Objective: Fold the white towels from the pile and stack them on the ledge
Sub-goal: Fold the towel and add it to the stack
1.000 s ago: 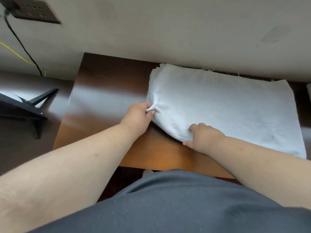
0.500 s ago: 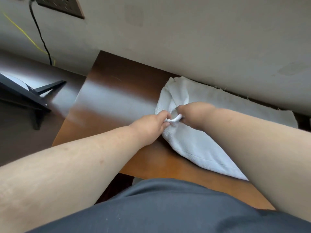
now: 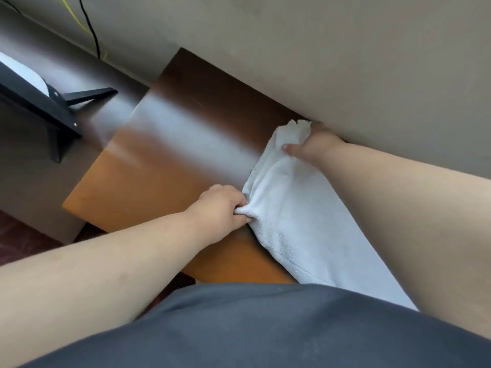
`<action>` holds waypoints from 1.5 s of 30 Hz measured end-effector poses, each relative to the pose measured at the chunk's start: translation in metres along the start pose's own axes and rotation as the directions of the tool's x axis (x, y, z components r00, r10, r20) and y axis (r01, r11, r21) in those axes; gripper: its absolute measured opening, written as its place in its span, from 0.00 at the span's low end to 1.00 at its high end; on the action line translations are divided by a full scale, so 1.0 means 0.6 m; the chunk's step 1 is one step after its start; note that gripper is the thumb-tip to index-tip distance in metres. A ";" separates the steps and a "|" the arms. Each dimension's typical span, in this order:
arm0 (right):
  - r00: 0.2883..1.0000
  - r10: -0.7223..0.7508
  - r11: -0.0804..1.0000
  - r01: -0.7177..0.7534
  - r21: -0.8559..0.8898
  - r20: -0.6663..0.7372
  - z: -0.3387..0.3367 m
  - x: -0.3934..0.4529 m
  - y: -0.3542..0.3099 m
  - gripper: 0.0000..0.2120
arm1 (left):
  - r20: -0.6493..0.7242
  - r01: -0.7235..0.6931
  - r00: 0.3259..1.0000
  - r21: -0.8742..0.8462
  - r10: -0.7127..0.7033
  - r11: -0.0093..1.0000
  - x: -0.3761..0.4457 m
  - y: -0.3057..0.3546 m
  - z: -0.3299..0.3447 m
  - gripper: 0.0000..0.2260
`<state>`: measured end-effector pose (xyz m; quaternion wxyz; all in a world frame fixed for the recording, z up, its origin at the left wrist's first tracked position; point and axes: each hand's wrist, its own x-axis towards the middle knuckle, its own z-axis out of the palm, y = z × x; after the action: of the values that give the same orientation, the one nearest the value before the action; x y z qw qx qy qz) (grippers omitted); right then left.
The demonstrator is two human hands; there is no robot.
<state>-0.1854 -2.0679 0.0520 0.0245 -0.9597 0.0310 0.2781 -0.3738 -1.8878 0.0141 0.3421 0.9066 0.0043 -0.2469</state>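
- Nearest the camera, a dark grey garment (image 3: 239,328) fills the bottom of the view, with both bare forearms reaching out over it.
- The left hand (image 3: 220,208) sits at the near-left edge of the white towel (image 3: 300,221), fingers curled round a small bunch of cloth — the same pinch it had a second ago, only the view has swung round it.
- The towel lies on the brown wooden ledge (image 3: 170,160), running from its right part back to the wall; its right side is hidden behind the right forearm.
- The right hand (image 3: 310,144) has changed most: a second ago it gripped the near edge, half a second ago it met the left hand, and now it is at the far end against the wall, gripping the gathered corner — its fingers are largely hidden by cloth.
- My reading: the near edge has been carried over to the far edge, so one fold is being laid; it wants smoothing before the next fold.
- To the far left, a black stand (image 3: 50,107) sits on the dark floor, well apart from the towel.
- Beyond, a black cable (image 3: 91,27) and a yellow cable (image 3: 75,17) run down the beige wall (image 3: 345,62).
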 end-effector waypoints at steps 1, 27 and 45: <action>0.999 -0.020 0.992 0.026 -0.126 0.045 0.005 0.015 -0.007 0.43 | -0.055 -0.111 0.992 0.054 0.114 0.992 -0.008 0.004 -0.001 0.10; 0.987 -0.094 0.820 0.149 0.553 -0.127 0.093 -0.019 -0.006 0.25 | 0.103 0.446 0.879 0.161 -0.465 0.880 -0.083 -0.027 0.023 0.12; 0.960 -0.277 0.952 0.268 0.148 0.045 0.205 -0.337 0.005 0.51 | 0.297 0.481 0.855 -0.758 -0.424 0.440 -0.054 0.082 0.013 0.11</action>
<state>-0.4217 -2.0539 0.0566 0.1311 -0.9411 -0.0831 0.3003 -0.3970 -1.9249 0.0540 0.6386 0.6035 0.3478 -0.3271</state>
